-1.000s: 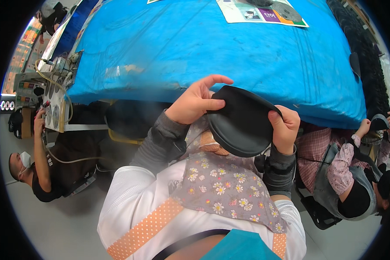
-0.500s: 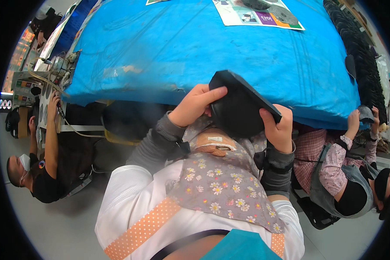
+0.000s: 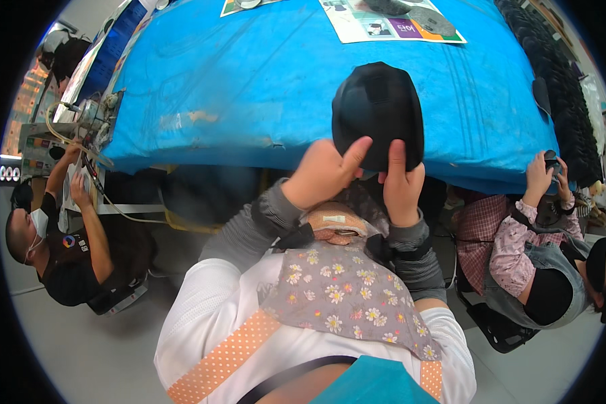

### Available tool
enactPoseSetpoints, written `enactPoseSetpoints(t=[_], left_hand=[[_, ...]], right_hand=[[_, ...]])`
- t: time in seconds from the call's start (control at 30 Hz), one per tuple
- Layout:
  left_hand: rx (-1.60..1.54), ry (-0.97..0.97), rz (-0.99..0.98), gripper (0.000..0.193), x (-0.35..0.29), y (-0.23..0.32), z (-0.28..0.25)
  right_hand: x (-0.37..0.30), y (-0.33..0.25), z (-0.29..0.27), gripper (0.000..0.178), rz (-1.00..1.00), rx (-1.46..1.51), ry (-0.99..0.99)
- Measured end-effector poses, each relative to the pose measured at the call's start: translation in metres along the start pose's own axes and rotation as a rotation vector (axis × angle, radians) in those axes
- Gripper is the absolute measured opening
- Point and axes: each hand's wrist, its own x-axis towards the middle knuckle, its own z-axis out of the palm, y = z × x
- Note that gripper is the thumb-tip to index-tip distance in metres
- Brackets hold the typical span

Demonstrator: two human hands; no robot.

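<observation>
Handling the black curved piece point(image 3: 378, 108) well calls, I judge, for even thumb pressure on both sides of its near end, with the fingers bearing from beneath so the domed surface doesn't crease. The left grip point(image 3: 322, 174) is pinched on the near left edge, thumb slanting inward on top; the right grip point(image 3: 404, 192) is pinched on the near right edge, thumb pointing away from the body. Both look open only by the piece's thickness, though most of the fingers behind it are hidden. On the body side of the grip, just beside it, is an orange cloth item point(image 3: 337, 225). The piece reaches out past the grip, in front of the blue table point(image 3: 236, 94). Well beyond the grip lies a printed sheet point(image 3: 350, 32) bearing grey pieces point(image 3: 432, 21); far to its right, a black row point(image 3: 555, 81).
</observation>
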Motion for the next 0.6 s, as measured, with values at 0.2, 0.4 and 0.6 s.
enactPoseSetpoints(t=[0.2,0.4,0.6], left_hand=[[-0.064,0.058,0.147,0.037,0.002,0.011,-0.006],[-0.265,0.014,0.098,0.029,-0.004,-0.012,0.007],[0.045,-0.069,0.178,0.031,-0.015,0.004,-0.01]], right_hand=[[-0.003,-0.013,-0.004,0.043,0.062,-0.028,-0.135],[-0.018,-0.009,0.017,0.049,0.188,0.187,-0.12],[-0.017,-0.008,0.002,0.04,0.148,0.089,-0.233]])
